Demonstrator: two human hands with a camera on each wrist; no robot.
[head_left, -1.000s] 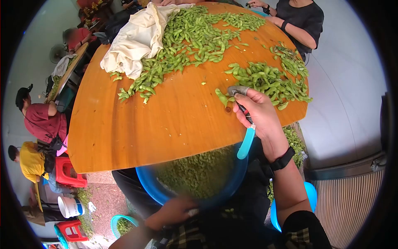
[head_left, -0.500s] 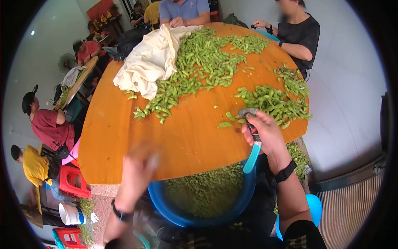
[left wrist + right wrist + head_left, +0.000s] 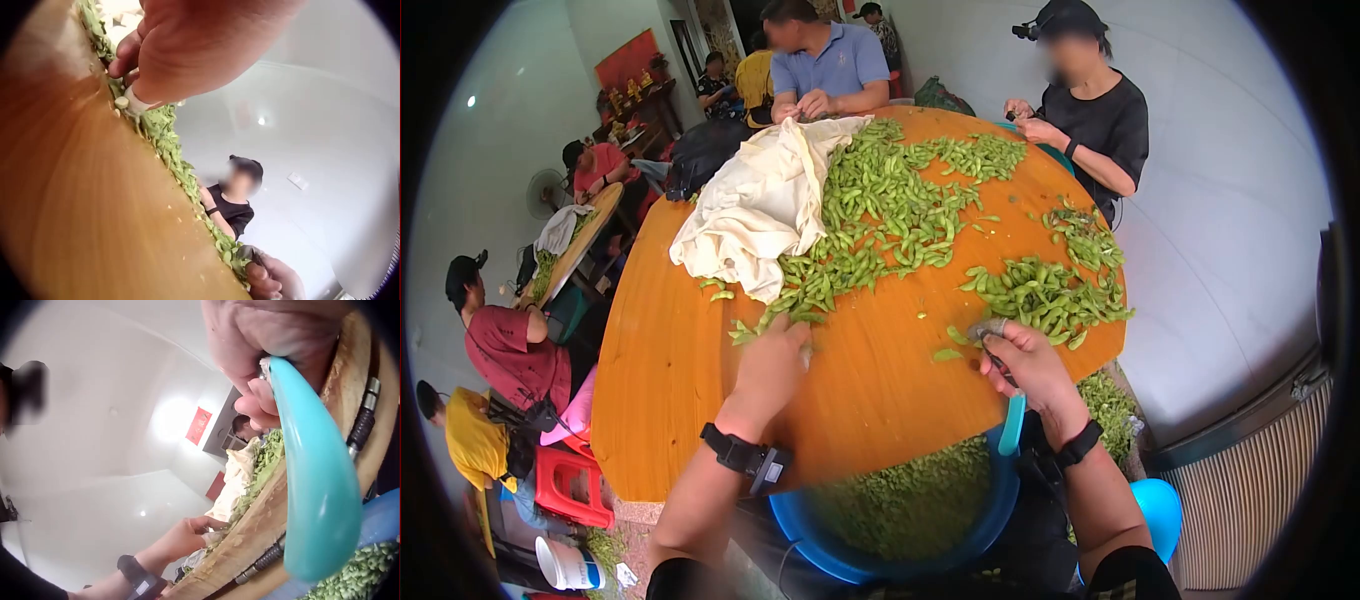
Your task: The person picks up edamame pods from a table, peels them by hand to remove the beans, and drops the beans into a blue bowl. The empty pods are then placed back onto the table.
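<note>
My left hand (image 3: 766, 368) reaches over the table to the near edge of the large pile of green bean pods (image 3: 890, 205). In the left wrist view its bent fingers dip among the pods, the thumb wears a white wrap (image 3: 139, 103), and the fingertips are partly hidden, so I cannot tell whether they pinch one. My right hand (image 3: 1040, 378) grips a tool with a turquoise handle (image 3: 319, 481); the handle hangs below the palm. A grey cover (image 3: 986, 328) sits on one of its digits, beside a few loose pods (image 3: 947, 354) and a smaller pod pile (image 3: 1050, 300).
Below the table's (image 3: 880, 400) near edge stands a blue tub (image 3: 795, 530) filled with shelled beans (image 3: 915, 495). A cream cloth (image 3: 750, 210) lies at the back left. Two people sit across the table. Red stools (image 3: 572, 485) and a white bucket (image 3: 565, 565) stand at left.
My left hand has risen from beside the tub, crossed the table edge and moved forward to the pods. My right hand keeps its grip on the tool. The head view has tilted up.
</note>
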